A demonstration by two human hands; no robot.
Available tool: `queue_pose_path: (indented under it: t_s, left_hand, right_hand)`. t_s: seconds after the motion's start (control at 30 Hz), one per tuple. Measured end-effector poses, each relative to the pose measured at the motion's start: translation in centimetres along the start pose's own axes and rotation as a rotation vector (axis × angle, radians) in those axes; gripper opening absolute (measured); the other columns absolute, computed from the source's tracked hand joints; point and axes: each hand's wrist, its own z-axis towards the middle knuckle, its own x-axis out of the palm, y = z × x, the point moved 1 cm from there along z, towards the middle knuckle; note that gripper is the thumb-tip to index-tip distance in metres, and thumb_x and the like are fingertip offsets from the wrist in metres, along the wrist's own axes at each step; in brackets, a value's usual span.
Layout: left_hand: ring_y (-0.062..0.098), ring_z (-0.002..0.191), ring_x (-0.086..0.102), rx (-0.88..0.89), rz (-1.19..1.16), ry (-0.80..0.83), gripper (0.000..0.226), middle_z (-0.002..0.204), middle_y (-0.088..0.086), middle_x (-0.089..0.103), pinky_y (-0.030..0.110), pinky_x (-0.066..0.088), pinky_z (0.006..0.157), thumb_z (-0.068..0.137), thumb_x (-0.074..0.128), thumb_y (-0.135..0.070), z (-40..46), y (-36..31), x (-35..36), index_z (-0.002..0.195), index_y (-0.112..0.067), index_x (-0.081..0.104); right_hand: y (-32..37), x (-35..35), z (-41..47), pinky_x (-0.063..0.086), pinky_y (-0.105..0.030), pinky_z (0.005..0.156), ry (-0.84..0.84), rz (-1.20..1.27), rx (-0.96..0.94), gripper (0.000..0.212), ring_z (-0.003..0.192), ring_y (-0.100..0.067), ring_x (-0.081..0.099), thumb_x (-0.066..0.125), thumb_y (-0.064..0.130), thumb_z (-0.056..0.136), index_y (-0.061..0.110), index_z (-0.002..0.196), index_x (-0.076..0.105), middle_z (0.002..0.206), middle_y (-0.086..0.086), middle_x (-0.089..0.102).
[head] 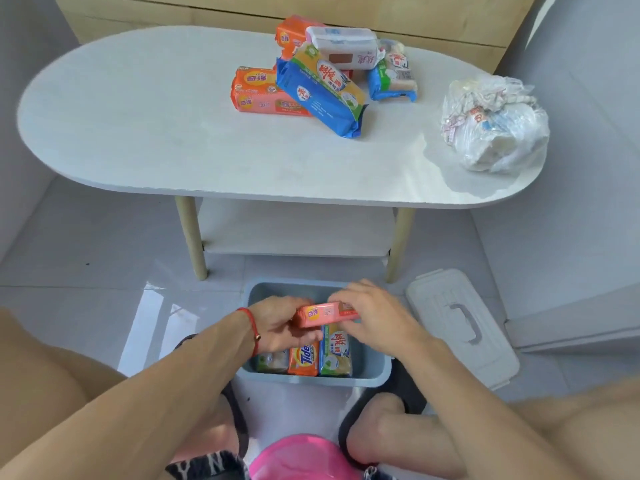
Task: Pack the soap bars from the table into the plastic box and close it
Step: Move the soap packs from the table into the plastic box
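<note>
From the head view, your hands cover much of the blue plastic box (370,370) on the floor between your feet, so its far half and whatever lies under your palms stay hidden. Your left hand (280,325) and right hand (377,320) hold one pink soap bar (327,315) between them just above the box, the fingers of each hand curled round an end of it; the bar's left end is partly covered by your left fingers. Below it you can count three soap bars standing side by side against the near wall: a pale green one (272,362) on the left, mostly hidden, an orange Tide bar (304,360) in the middle, and a green-and-yellow bar (336,353) on the right. On the white oval table (138,126) beyond, the pile of soap bars (322,74) overlaps itself, so an exact count is hard; about six packs show, two orange, one long blue, one white, and others half buried. A knotted clear plastic bag (495,123) sits near the table's right end, its contents too crumpled to make out. The box's white lid (460,323) lies flat on the floor just right of the box, handle up.
</note>
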Motion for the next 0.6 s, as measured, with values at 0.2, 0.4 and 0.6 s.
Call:
queue_pose_path:
  t_s: [0.2,0.4,0.6]
  left_hand:
    - [0.037,0.095,0.06,0.57,1.017,-0.739,0.027,0.098,0.013,0.062,0.04,0.054,0.079,0.09,0.052,-0.028,1.0,0.0,-4.3,0.108,-0.009,0.057]
    - [0.033,0.106,0.048,0.496,1.386,-0.812,0.04,0.113,0.014,0.053,0.042,0.05,0.084,0.087,0.049,-0.021,1.9,2.7,-6.3,0.125,-0.009,0.048]
    - [0.032,0.107,0.046,0.544,1.357,-0.718,0.058,0.119,0.015,0.048,0.043,0.05,0.09,0.083,0.051,-0.017,2.2,3.8,-6.6,0.137,-0.007,0.035]
  right_hand:
    - [-2.5,5.0,0.3,0.057,-0.037,0.079,-0.165,-0.276,0.23,0.038,0.106,-0.023,0.064,0.083,0.012,0.081,0.014,0.117,0.07,0.11,0.0,0.07]
    - [-2.9,8.7,1.7,0.048,-0.041,0.091,-0.1,-0.502,0.332,0.039,0.096,-0.031,0.062,0.083,0.005,0.065,0.009,0.102,0.074,0.097,-0.009,0.072]
    - [-3.2,9.1,2.5,0.033,-0.041,0.089,0.063,-0.623,0.388,0.038,0.111,-0.029,0.05,0.07,0.014,0.082,0.014,0.12,0.065,0.115,-0.007,0.066]
